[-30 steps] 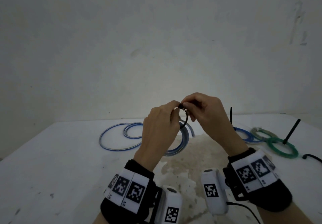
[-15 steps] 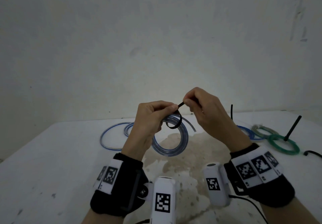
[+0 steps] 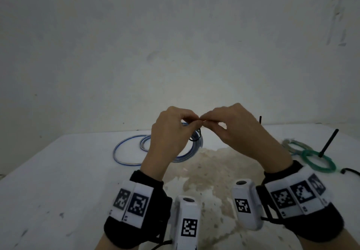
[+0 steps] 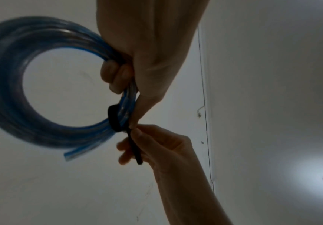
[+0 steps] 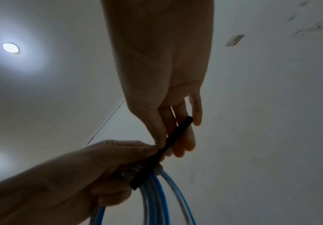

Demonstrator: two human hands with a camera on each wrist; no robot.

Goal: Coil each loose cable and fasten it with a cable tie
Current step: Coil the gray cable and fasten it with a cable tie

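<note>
White table [image 3: 58,181] fills lower frame | blue cable coil [image 4: 12,85], centre, is gripped by curled left hand [image 3: 171,133] | black cable tie [image 4: 114,120], wrapped round it, has its tail pinched by right hand [image 3: 239,131] | tail is best pulled straight while coil is steadied | no readable writing; wrist markers only.

Our left hand [image 4: 149,50] grips the blue cable coil [image 4: 12,85], a black cable tie [image 4: 114,120] looped round it; our right hand [image 4: 156,146] pinches the tie's tail.
</note>
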